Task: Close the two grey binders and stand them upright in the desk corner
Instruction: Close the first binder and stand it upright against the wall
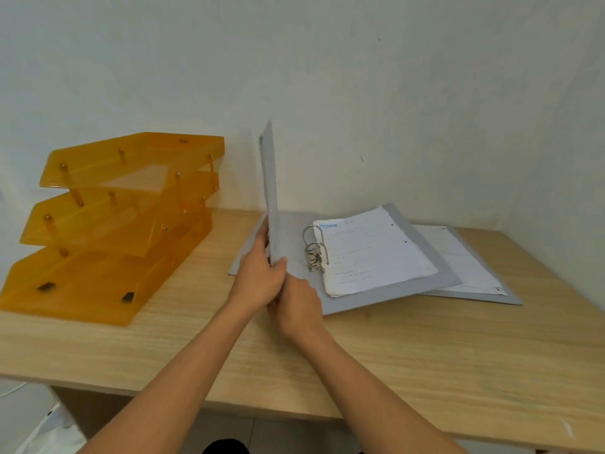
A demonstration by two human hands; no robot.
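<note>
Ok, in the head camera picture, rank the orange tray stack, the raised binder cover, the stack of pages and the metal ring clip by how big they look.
1. orange tray stack
2. stack of pages
3. raised binder cover, seen nearly edge-on, so this is unsure
4. metal ring clip

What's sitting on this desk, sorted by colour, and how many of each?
Grey: 2, the near binder with its cover lifted by the left hand and right hand, and the far binder under it.
Orange: 1, the stacked paper tray.
Total: 3
</note>
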